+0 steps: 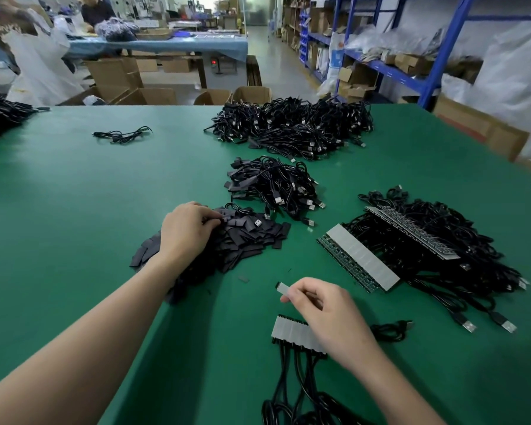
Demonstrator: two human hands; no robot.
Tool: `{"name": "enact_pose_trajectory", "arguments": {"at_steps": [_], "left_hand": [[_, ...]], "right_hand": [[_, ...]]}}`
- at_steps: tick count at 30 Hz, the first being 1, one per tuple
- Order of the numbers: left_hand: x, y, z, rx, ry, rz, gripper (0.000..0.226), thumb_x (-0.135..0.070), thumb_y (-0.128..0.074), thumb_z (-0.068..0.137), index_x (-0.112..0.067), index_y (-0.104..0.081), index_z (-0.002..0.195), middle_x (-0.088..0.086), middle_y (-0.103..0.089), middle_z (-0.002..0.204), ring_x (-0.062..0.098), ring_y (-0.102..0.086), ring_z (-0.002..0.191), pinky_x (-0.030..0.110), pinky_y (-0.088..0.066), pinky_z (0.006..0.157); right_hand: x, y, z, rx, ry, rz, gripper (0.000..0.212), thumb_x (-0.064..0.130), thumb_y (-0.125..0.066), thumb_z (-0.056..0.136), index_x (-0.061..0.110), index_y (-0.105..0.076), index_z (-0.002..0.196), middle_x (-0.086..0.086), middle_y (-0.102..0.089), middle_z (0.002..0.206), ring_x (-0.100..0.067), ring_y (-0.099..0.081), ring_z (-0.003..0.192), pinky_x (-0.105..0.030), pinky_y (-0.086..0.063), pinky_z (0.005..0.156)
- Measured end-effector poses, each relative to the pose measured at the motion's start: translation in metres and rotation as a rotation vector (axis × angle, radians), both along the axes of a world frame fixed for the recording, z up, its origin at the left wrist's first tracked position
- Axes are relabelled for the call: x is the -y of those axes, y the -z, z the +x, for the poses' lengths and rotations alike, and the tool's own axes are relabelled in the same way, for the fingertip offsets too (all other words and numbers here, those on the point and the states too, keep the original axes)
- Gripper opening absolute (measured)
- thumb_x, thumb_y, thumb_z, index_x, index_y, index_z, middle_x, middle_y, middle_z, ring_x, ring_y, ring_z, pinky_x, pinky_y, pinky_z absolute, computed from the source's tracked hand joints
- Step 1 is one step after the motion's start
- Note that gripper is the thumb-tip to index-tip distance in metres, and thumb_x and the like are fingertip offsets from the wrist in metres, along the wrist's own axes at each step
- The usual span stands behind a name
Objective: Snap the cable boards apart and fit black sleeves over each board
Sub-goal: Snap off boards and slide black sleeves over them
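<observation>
My right hand (319,305) pinches a single small grey board (283,288) just above the green table, its black cable trailing off to the right. Under that hand lies a short strip of joined boards (292,331) with cables running toward me. My left hand (186,230) rests on a heap of flat black sleeves (246,240), its fingertips curled round one sleeve at the top of the heap. Two longer strips of joined boards (359,256) lie on a tangle of cables at the right.
A small pile of sleeved cables (273,185) lies behind the sleeve heap and a larger cable pile (292,127) farther back. One loose cable (120,136) lies at the back left. Cardboard boxes, blue shelving and people at another table stand beyond the green table (74,210).
</observation>
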State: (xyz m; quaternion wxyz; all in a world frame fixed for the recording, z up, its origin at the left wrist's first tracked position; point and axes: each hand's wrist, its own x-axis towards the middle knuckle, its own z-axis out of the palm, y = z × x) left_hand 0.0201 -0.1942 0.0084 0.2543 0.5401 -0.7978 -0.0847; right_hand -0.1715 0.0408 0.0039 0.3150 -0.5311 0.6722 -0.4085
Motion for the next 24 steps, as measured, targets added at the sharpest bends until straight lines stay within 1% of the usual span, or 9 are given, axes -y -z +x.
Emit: {"name": "enact_pose_trajectory", "arguments": {"at_steps": [5,8,11,15,16,18,20,22,24], "left_hand": [[-0.024,0.000,0.003,-0.138,-0.055,-0.112,0.013,-0.025,-0.071,0.096,-0.024,-0.083,0.103,-0.002,-0.075,0.109,0.024,-0.060,0.104,0.040,-0.051,0.086],[-0.067,-0.008,-0.003,-0.408,0.033,-0.084,0.014,-0.025,-0.073,0.094,-0.026,-0.082,0.105,-0.012,-0.074,0.107,0.009,-0.064,0.103,0.033,-0.054,0.092],[-0.123,-0.013,-0.015,-0.613,0.236,0.079,0.016,-0.020,-0.074,0.093,-0.030,-0.082,0.103,-0.021,-0.075,0.103,-0.001,-0.068,0.102,0.014,-0.051,0.089],[-0.171,-0.009,-0.023,-0.813,0.283,0.453,0.019,-0.018,-0.073,0.094,-0.033,-0.083,0.100,-0.014,-0.079,0.098,0.004,-0.073,0.100,0.018,-0.053,0.088],[-0.176,-0.008,-0.023,-0.845,0.295,0.528,0.019,-0.017,-0.072,0.095,-0.031,-0.083,0.101,-0.010,-0.080,0.097,0.006,-0.074,0.097,0.017,-0.053,0.085],[-0.182,-0.007,-0.022,-0.902,0.321,0.639,0.019,-0.014,-0.071,0.095,-0.027,-0.084,0.102,-0.003,-0.081,0.096,0.012,-0.076,0.094,0.016,-0.052,0.082],[-0.185,-0.007,-0.019,-0.948,0.351,0.708,0.020,-0.015,-0.070,0.095,-0.026,-0.083,0.104,0.001,-0.081,0.099,0.015,-0.076,0.094,0.016,-0.052,0.082],[-0.186,-0.007,-0.014,-0.982,0.395,0.773,0.018,-0.022,-0.072,0.093,-0.025,-0.082,0.108,0.004,-0.080,0.102,0.013,-0.076,0.095,0.014,-0.052,0.080],[-0.184,-0.007,-0.009,-0.995,0.426,0.829,0.020,-0.030,-0.072,0.093,-0.026,-0.082,0.109,0.008,-0.080,0.099,0.014,-0.075,0.093,0.015,-0.052,0.080]], "right_hand": [[-0.001,0.002,0.000,0.026,0.000,-0.056,0.023,0.041,-0.059,0.100,0.031,-0.071,0.082,0.013,-0.046,0.056,-0.003,-0.036,0.053,-0.019,-0.033,0.052],[-0.001,-0.002,-0.002,0.113,-0.047,-0.118,0.036,0.056,-0.059,0.094,0.021,-0.069,0.089,-0.009,-0.056,0.071,-0.006,-0.046,0.066,-0.030,-0.039,0.063],[-0.001,-0.004,-0.005,0.182,-0.034,-0.144,0.044,0.064,-0.060,0.085,0.023,-0.070,0.096,-0.015,-0.058,0.078,-0.010,-0.049,0.072,-0.040,-0.043,0.066],[-0.003,-0.003,-0.007,0.172,0.026,-0.210,0.027,0.052,-0.068,0.085,0.032,-0.070,0.103,0.011,-0.035,0.062,-0.009,-0.037,0.061,-0.026,-0.033,0.058],[-0.003,-0.003,-0.007,0.158,0.028,-0.217,0.026,0.051,-0.068,0.084,0.031,-0.070,0.101,0.007,-0.035,0.061,-0.013,-0.036,0.059,-0.027,-0.033,0.057],[-0.002,-0.004,-0.004,0.144,0.015,-0.202,0.029,0.054,-0.068,0.081,0.028,-0.070,0.095,-0.016,-0.050,0.066,-0.034,-0.046,0.064,-0.039,-0.042,0.060],[-0.002,-0.004,-0.004,0.140,0.013,-0.183,0.029,0.054,-0.069,0.081,0.027,-0.070,0.090,-0.025,-0.055,0.073,-0.037,-0.051,0.066,-0.046,-0.046,0.062],[-0.003,-0.002,-0.005,0.107,0.006,-0.190,0.020,0.047,-0.072,0.085,0.027,-0.070,0.089,-0.004,-0.041,0.058,-0.024,-0.039,0.057,-0.034,-0.036,0.055],[-0.003,0.000,-0.006,0.086,-0.014,-0.186,0.015,0.040,-0.074,0.088,0.026,-0.070,0.089,0.010,-0.032,0.058,-0.008,-0.032,0.056,-0.024,-0.027,0.052]]}}
